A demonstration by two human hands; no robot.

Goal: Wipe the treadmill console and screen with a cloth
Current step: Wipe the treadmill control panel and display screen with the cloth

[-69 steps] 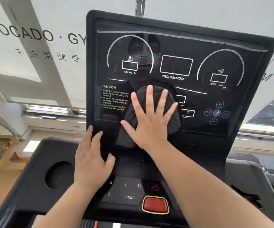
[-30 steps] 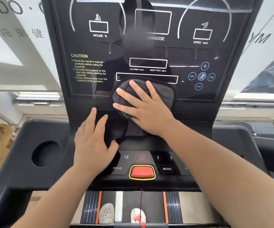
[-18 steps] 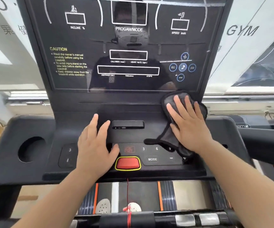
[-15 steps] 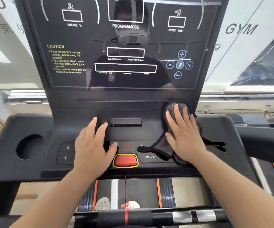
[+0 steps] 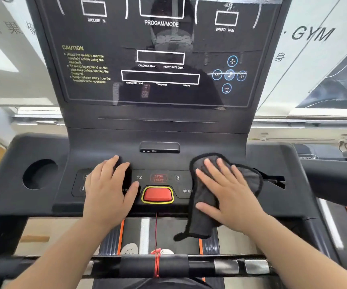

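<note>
The black treadmill console (image 5: 160, 134) fills the view, its glossy screen (image 5: 160, 59) upright at the top. A dark grey cloth (image 5: 203, 197) lies over the right half of the button panel, one end hanging off the console's front edge. My right hand (image 5: 228, 192) presses flat on the cloth, fingers spread, covering the right-hand buttons. My left hand (image 5: 110, 190) rests flat on the left buttons, holding nothing. Between the hands sits the red stop button (image 5: 157, 194) with its yellow ring.
A round cup hole (image 5: 40, 174) is at the console's left. A red safety cord (image 5: 156, 232) drops from the stop button to the front handlebar (image 5: 153, 265). The running belt and my shoes show below. Windows and a gym sign stand behind.
My right hand has slid the cloth from the screen down and right, onto the right button panel and toward the front edge. My left hand has stayed on the left buttons.
</note>
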